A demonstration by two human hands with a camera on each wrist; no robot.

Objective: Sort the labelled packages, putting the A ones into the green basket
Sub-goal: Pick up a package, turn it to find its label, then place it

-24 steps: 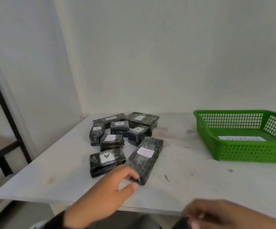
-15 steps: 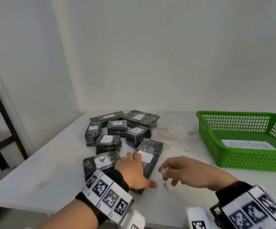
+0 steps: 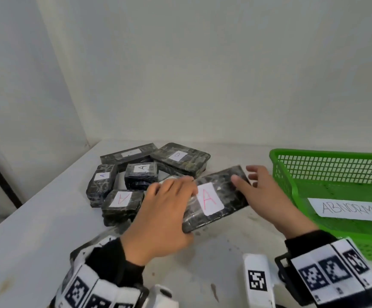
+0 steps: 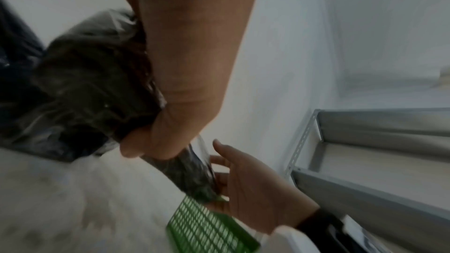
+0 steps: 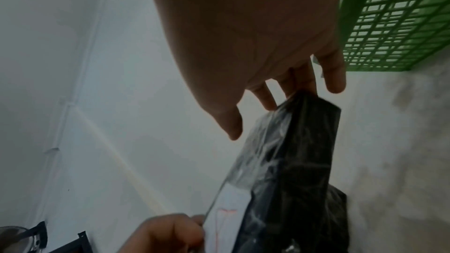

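A long black package with a red A label is held off the table, tilted. My left hand grips its near end, thumb underneath and fingers over the top. My right hand touches its far end with straight fingers and the thumb lying on top. In the right wrist view the right hand's fingers meet the package's end. The green basket stands at the right and holds only a paper reading ABNORMAL. In the left wrist view my left hand's thumb clamps the package.
Several smaller black packages lie piled at the back left of the white table: one with a red A, two more marked A, one marked B. A metal shelf stands beside the table.
My left hand has taken hold of the long A package and lifted it to the right. My right hand has come forward to its far end.
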